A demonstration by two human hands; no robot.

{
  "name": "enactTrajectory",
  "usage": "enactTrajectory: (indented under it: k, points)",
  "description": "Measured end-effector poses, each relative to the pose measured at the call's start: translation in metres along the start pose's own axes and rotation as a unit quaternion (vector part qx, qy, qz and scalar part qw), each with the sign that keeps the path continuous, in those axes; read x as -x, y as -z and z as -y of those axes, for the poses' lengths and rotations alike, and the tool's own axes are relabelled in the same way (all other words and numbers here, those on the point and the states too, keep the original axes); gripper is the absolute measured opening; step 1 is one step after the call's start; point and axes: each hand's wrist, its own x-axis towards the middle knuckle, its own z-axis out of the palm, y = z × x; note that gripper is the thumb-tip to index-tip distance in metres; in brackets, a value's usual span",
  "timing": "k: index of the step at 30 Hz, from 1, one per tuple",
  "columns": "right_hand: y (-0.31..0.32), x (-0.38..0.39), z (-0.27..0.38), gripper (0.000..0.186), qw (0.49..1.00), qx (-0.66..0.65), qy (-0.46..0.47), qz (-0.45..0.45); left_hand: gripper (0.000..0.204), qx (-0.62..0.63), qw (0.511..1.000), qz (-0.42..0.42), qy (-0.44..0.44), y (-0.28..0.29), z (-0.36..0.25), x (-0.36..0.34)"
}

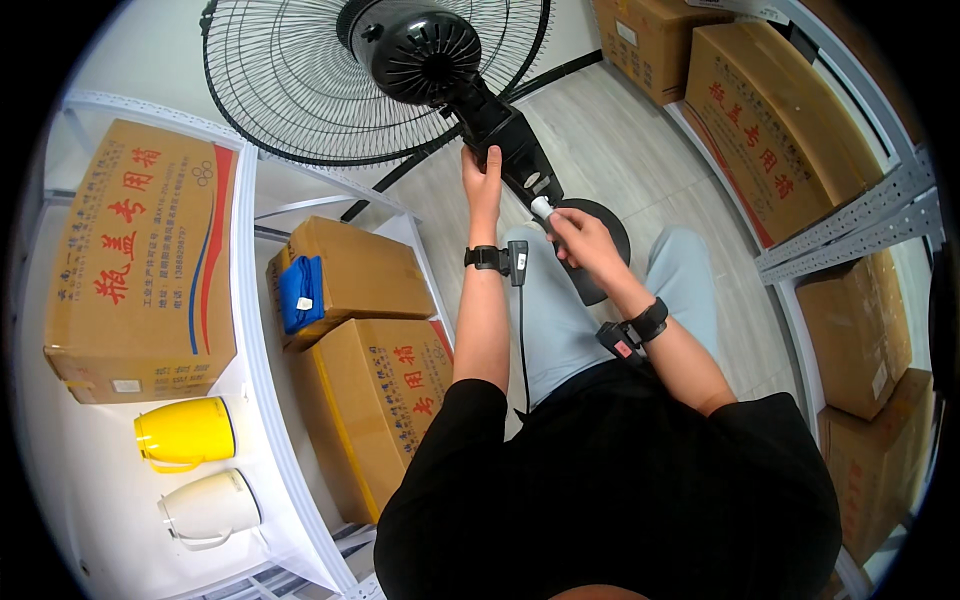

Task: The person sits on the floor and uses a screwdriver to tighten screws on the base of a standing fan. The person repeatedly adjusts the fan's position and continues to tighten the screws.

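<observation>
A black standing fan (436, 62) rises in front of me, its wire cage turned away to the far left. My left hand (483, 178) is closed on the black control housing (512, 150) below the motor, thumb on the near side and fingers partly hidden behind it. At the lower end of that housing sits a short whitish cylindrical piece (541, 207). The fingers of my right hand (586, 240) are curled and pinch at this piece; their tips are partly hidden. Beneath that hand the fan's round black base (612, 228) rests on the floor, between my legs.
Shelving on the left carries a large carton (145, 265), a yellow jug (186, 434), a white jug (212, 506) and more cartons (360, 270) with a folded blue cloth (301, 294) on one. Another rack (850, 225) with cartons (775, 125) stands close on the right.
</observation>
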Motion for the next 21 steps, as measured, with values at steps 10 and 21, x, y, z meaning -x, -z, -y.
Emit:
enactTrajectory:
  k: [10, 21]
  points:
    - [0.005, 0.006, 0.007, 0.031, 1.0, -0.016, -0.018, 0.011, 0.043, -0.002, 1.0, -0.004, -0.007, -0.001, 0.0, 0.0]
    - [0.0, 0.008, 0.005, 0.039, 0.932, 0.285, 0.191, -0.116, 0.045, -0.002, 1.0, -0.008, -0.008, 0.002, 0.002, 0.0]
